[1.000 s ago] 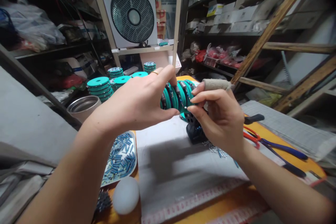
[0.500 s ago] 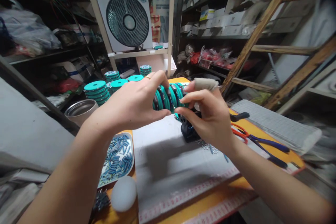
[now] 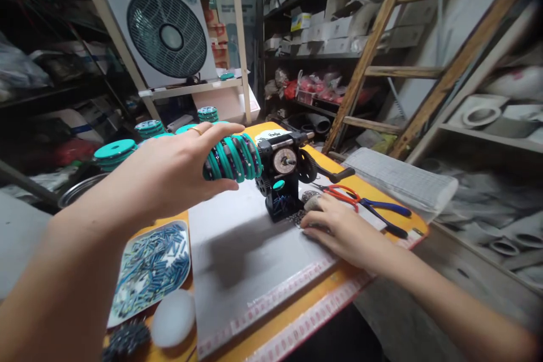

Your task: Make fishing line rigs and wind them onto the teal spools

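My left hand (image 3: 173, 161) is wrapped round a row of teal spools (image 3: 237, 158) with dark bands between them, fingers over the top and thumb below. The row lies sideways against the left of a small black hand-cranked winder (image 3: 284, 161), which has a round dial. Beside the winder's foot, my right hand (image 3: 335, 226) reaches down with its fingers bent together at a pile of tiny metal pieces (image 3: 296, 218). A beige wrap covers one finger. Whatever its fingertips hold is hidden.
Red-handled scissors (image 3: 341, 192) and blue-handled pliers (image 3: 386, 207) lie right of the winder. At left are a tray (image 3: 189, 260) of small blue tubes, a white dome (image 3: 173, 318) and stacked teal spools (image 3: 114, 149). A box fan (image 3: 169, 34) stands behind.
My right hand has left the spools and moved down to the metal pieces. My left hand stays on the spools. The view has swung right, bringing the winder into sight.
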### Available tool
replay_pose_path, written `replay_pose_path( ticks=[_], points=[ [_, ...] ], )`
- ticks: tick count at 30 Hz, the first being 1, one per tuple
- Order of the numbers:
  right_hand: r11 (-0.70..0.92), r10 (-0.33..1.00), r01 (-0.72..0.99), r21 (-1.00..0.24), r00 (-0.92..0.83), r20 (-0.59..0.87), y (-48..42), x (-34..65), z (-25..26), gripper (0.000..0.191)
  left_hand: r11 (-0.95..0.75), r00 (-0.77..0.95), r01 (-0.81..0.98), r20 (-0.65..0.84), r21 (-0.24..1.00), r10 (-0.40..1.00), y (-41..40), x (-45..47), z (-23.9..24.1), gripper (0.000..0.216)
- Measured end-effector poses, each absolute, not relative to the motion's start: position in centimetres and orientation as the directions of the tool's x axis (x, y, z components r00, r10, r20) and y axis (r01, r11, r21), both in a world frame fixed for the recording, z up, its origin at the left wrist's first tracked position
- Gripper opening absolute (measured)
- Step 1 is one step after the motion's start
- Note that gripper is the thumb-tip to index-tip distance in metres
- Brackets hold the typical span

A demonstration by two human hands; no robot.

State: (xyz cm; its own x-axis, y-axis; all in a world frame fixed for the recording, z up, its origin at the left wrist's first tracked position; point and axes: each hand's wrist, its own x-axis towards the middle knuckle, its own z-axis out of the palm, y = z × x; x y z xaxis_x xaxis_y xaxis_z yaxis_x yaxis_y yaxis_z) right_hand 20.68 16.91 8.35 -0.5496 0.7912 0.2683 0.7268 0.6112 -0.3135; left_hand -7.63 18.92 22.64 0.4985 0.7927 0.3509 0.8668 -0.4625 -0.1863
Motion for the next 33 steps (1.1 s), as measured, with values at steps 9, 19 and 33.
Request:
replay_pose_path(
  ticks=[9, 19, 33],
  points=[
    [0.628, 0.778, 0.691, -0.357, -0.571, 0.263, 19.2, 19.6, 6.9, 0.012, -0.438, 0.461, 0.886, 0.373, -0.15, 0.805, 17.4, -9.1, 22.8, 0.075],
    [0.602, 0.792, 0.736, -0.31, -0.497, 0.356, 17.7, 18.8, 6.3, 0.019, -0.408, 0.42, 0.905, 0.396, -0.119, 0.816, 17.1, -9.6, 22.0, 0.077],
    [0.666, 0.669, 0.693, -0.277, -0.39, 0.632, 17.4, 18.3, 3.7, 0.015, -0.444, 0.452, 0.868, 0.723, -0.222, 0.522, 15.7, -9.5, 16.7, 0.071]
  ],
)
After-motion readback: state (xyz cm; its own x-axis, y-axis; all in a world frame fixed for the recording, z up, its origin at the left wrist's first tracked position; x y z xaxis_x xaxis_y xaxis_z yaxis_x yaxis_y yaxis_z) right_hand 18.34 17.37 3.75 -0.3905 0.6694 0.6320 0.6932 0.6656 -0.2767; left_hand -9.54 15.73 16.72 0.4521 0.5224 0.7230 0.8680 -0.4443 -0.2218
